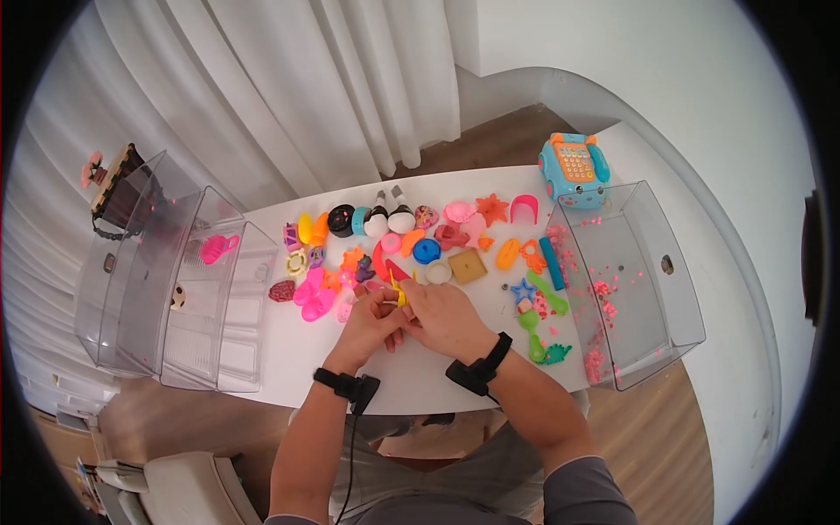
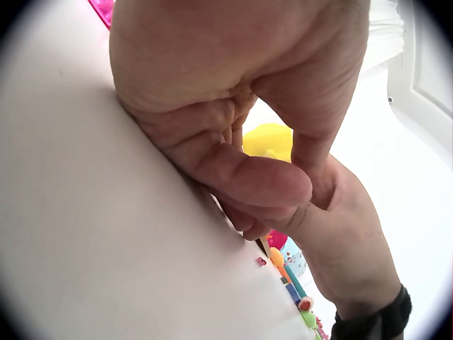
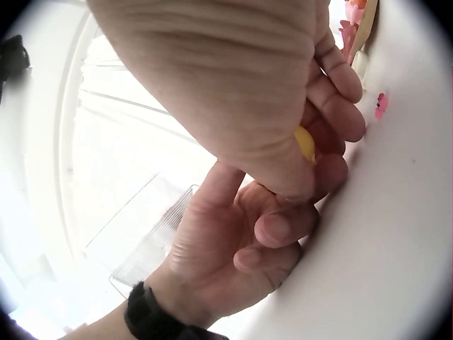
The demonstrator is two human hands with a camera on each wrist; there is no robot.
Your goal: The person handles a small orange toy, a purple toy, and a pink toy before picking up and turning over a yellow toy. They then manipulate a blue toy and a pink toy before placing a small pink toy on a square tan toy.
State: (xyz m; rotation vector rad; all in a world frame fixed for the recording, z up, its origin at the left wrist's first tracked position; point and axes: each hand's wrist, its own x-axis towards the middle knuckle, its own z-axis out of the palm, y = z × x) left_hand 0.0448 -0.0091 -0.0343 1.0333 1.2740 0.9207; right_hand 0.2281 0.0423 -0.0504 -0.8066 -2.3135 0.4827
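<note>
A small yellow toy (image 1: 402, 295) is between the two hands, above the near middle of the white table. My left hand (image 1: 363, 329) and my right hand (image 1: 444, 322) meet around it, fingers curled and touching. In the left wrist view a rounded yellow part (image 2: 269, 140) shows between the hands. Only a sliver of yellow (image 3: 305, 144) appears in the right wrist view, between the right hand's thumb and fingers. The fingers cover most of the toy, so its full shape is hidden.
Many colourful toys, among them a blue round lid (image 1: 426, 251) and a tan square (image 1: 467, 266), lie beyond the hands. Clear bins stand at the left (image 1: 189, 350) and right (image 1: 661, 350). A toy phone (image 1: 575, 171) sits at the back right.
</note>
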